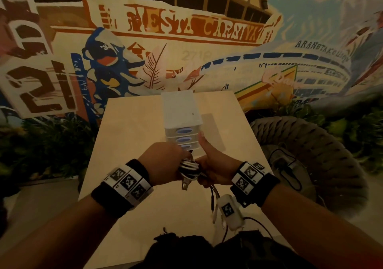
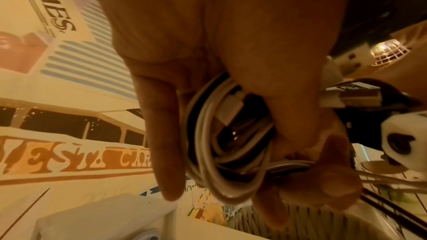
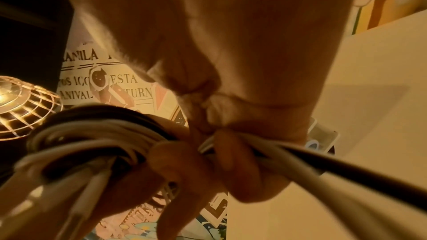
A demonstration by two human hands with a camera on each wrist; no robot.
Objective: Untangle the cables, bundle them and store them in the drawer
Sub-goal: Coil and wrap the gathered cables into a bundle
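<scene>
Drawer contents not visible: the small white drawer unit (image 1: 182,115) stands on the pale table (image 1: 132,127) with its blue-handled fronts facing the person, lowest front partly hidden behind the hands. Left hand (image 1: 163,163) curls round a coiled bundle of white and black cables (image 1: 189,170), held above the table just before the unit; right hand (image 1: 215,169) grips the loose ends, thumb raised. A white tagged device (image 1: 230,211) hangs beneath the right wrist; woven seat (image 1: 310,144) right of table.
</scene>
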